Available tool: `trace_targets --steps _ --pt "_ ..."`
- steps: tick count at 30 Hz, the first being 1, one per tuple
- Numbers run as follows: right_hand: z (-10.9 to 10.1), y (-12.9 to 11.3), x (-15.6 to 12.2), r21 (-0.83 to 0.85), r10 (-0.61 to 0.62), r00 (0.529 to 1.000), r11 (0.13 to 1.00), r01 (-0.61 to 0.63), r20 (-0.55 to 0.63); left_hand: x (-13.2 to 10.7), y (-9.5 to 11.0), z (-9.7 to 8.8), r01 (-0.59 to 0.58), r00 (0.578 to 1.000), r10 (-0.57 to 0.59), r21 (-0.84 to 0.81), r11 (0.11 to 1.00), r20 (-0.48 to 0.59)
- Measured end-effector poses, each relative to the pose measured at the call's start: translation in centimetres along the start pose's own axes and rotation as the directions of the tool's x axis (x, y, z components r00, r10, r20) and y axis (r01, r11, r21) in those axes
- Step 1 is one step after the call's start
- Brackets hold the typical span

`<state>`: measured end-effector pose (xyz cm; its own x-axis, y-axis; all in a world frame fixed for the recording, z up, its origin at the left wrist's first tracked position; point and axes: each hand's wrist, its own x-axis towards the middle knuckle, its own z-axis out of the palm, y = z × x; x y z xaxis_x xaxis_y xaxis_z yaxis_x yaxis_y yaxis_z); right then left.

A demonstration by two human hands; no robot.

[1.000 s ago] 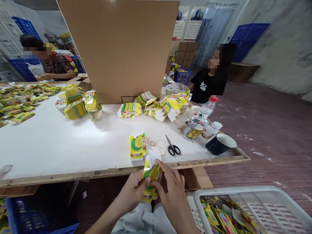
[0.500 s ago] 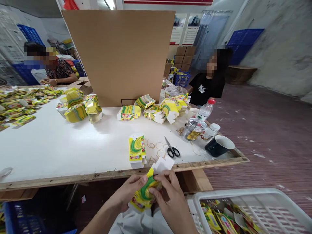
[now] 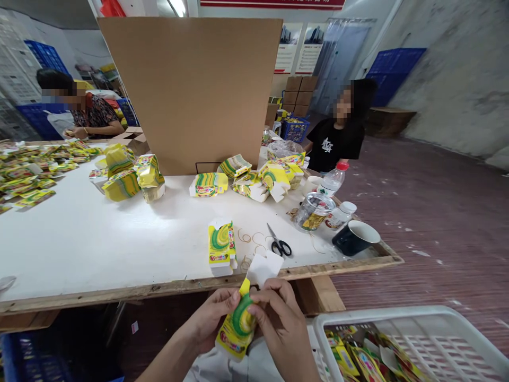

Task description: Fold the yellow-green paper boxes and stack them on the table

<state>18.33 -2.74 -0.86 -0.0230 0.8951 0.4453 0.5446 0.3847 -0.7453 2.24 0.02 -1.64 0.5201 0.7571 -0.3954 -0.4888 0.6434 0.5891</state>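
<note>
Over my lap, a small yellow and green carton (image 3: 238, 324) tilts between both hands, its white end flaps standing up at the far end. My left hand (image 3: 214, 315) grips its left side, thumb on the edge. My right hand (image 3: 280, 318) closes on the right side, with thumb and fingertips near the upper edge. On the table just beyond stands a similar carton (image 3: 221, 245), its top flap raised. Beside it lie several rubber bands (image 3: 258, 239) and black-handled scissors (image 3: 280, 246).
A white basket (image 3: 397, 314) of filled packets is at my right. The dark mug (image 3: 353, 240), clear jar (image 3: 314, 212) and bottle (image 3: 334, 180) line the table's right edge. Stacked flat cartons (image 3: 121, 183) lie farther back before a large cardboard sheet (image 3: 191, 95). Two people sit beyond.
The carton in my hands has turned slightly, showing more of its front face and lower end. My hands keep hold of it. The view has shifted a little.
</note>
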Motion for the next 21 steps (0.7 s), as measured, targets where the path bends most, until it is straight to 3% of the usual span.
trace_targets --steps 4,6,9,13,17,21 --pt "1.0 0.5 -0.3 -0.001 0.108 0.981 0.994 -0.109 -0.161 0.6 0.1 0.4 -0.155 0.985 0.161 0.097 0.983 -0.054" --pt "1.5 0.8 -0.5 0.079 0.185 0.977 0.981 -0.177 -0.110 1.0 -0.1 0.3 -0.244 0.958 0.265 0.174 0.954 -0.110" --pt "1.7 1.2 -0.7 0.160 0.273 0.962 0.950 -0.267 -0.015 1.3 -0.7 -0.2 -0.310 0.938 0.345 0.347 0.885 -0.042" --pt "1.2 1.3 -0.8 0.182 0.377 0.923 0.916 -0.358 -0.080 1.1 -1.1 -0.5 -0.375 0.912 0.404 0.530 0.760 0.066" --pt "0.7 1.4 -0.5 0.383 0.351 0.934 0.874 -0.299 -0.071 -0.1 -0.2 -0.2 -0.384 0.920 0.363 0.529 0.756 0.148" --pt "-0.2 1.5 -0.5 0.454 0.285 0.953 0.840 -0.298 0.099 -1.2 1.4 0.1 -0.322 0.938 0.226 0.425 0.846 0.262"
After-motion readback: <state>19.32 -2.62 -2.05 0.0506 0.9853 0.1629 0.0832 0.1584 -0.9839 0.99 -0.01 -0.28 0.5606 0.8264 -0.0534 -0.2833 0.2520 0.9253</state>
